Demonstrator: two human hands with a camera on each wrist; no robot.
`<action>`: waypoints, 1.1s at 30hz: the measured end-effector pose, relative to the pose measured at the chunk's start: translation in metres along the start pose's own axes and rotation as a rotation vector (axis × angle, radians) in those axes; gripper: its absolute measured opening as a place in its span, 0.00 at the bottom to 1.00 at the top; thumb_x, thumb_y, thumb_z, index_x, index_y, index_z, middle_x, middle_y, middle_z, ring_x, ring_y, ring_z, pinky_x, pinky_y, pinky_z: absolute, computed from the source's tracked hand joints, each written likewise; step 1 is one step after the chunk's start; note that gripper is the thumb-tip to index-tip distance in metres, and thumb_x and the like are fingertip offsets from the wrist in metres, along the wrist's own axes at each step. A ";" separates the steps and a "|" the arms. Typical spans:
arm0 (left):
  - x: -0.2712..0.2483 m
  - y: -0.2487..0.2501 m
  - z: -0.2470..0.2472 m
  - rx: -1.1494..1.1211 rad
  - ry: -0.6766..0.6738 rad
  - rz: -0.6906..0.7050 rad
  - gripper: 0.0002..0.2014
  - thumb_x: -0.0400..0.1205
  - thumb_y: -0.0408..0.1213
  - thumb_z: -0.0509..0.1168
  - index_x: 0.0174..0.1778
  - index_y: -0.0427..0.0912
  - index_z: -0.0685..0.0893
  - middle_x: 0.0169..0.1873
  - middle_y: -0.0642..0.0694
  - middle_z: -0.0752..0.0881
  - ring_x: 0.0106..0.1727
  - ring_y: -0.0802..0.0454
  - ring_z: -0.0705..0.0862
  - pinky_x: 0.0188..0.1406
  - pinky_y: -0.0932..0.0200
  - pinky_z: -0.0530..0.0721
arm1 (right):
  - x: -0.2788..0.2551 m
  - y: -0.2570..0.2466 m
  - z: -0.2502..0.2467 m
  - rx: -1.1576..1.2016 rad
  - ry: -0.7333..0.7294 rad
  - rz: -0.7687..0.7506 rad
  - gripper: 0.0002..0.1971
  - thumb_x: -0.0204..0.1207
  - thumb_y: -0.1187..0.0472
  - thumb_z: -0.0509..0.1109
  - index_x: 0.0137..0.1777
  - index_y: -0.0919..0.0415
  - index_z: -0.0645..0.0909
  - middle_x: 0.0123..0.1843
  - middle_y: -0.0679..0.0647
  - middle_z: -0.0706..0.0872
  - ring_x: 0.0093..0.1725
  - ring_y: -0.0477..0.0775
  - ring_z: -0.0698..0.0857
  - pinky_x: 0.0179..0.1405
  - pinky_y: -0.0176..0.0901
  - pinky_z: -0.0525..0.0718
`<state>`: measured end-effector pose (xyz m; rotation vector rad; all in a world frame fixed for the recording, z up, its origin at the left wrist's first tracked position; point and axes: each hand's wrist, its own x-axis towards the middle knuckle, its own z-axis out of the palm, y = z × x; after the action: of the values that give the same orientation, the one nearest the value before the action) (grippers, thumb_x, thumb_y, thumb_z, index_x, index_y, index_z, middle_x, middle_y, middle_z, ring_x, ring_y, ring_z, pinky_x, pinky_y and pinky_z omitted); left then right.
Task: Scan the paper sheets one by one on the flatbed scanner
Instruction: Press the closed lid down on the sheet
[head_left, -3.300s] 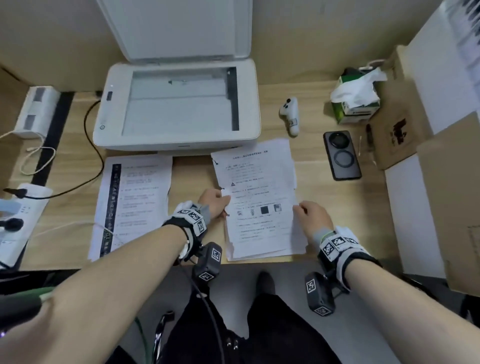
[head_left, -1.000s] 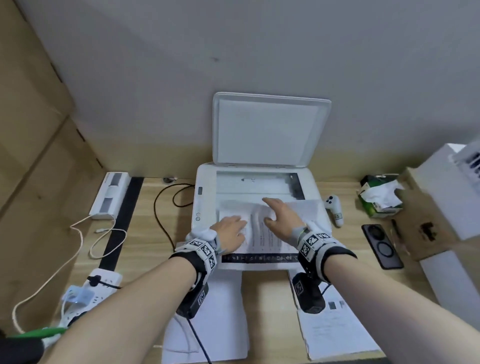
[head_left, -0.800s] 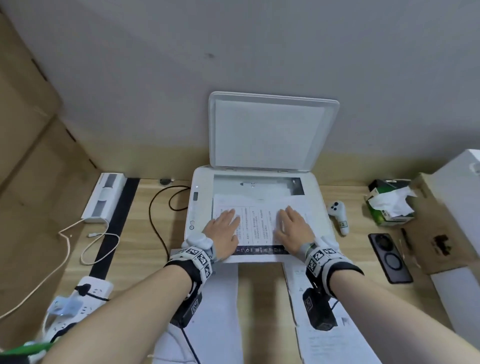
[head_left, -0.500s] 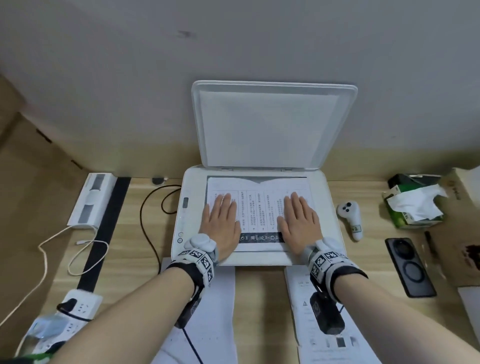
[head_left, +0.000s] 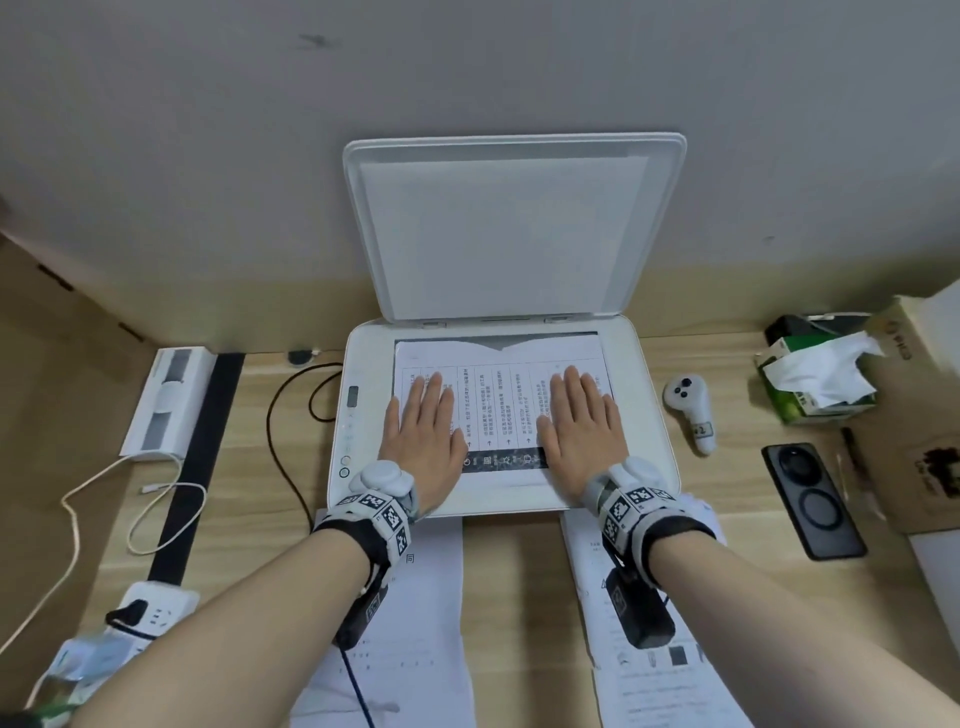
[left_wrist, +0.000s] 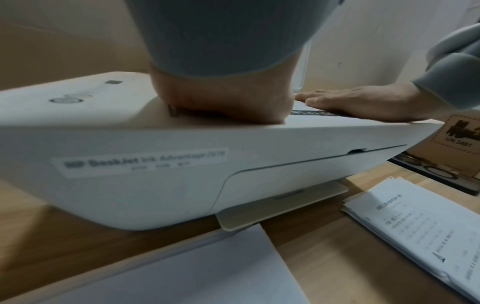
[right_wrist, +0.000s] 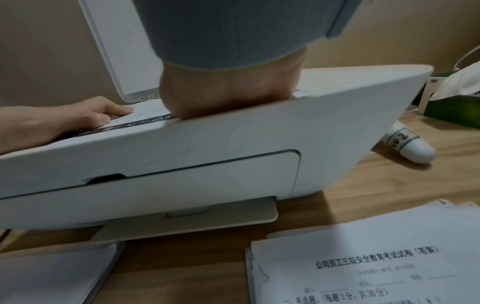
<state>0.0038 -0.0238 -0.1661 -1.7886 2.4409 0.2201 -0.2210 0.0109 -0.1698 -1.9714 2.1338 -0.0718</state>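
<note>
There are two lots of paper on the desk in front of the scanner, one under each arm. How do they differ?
The left pile shows a blank white top side, while the right pile shows a printed heading and lines of text. The left pile's edges look fairly even; the right pile's edges look ragged, its sheets slightly fanned. Both lie flat on the wooden desk, in front of the scanner, partly hidden under the arms in the head view.

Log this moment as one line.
left hand: flat on sheet | right hand: flat on sheet | scanner lid: open
</note>
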 end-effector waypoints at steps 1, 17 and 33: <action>0.001 0.000 0.000 0.002 0.001 0.000 0.37 0.81 0.52 0.28 0.87 0.43 0.49 0.87 0.46 0.42 0.87 0.46 0.41 0.85 0.39 0.46 | 0.001 0.000 0.000 -0.004 0.001 -0.001 0.33 0.87 0.43 0.35 0.89 0.54 0.38 0.89 0.52 0.37 0.88 0.53 0.37 0.87 0.56 0.41; 0.078 -0.026 -0.189 -0.410 0.468 0.053 0.16 0.75 0.33 0.62 0.60 0.41 0.77 0.62 0.45 0.76 0.64 0.45 0.74 0.59 0.45 0.79 | 0.076 -0.019 -0.174 0.119 0.143 -0.113 0.26 0.84 0.53 0.60 0.80 0.60 0.68 0.76 0.57 0.74 0.76 0.61 0.69 0.73 0.53 0.71; 0.052 -0.030 -0.247 -0.076 -0.176 0.103 0.08 0.76 0.42 0.63 0.39 0.42 0.82 0.35 0.45 0.83 0.36 0.43 0.79 0.30 0.61 0.73 | 0.053 -0.073 -0.222 -0.173 0.109 -0.233 0.15 0.78 0.45 0.67 0.61 0.48 0.81 0.55 0.53 0.87 0.57 0.62 0.85 0.52 0.49 0.79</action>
<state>0.0162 -0.1258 0.0668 -1.5971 2.4306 0.4643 -0.1986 -0.0754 0.0532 -2.3611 2.0240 -0.0366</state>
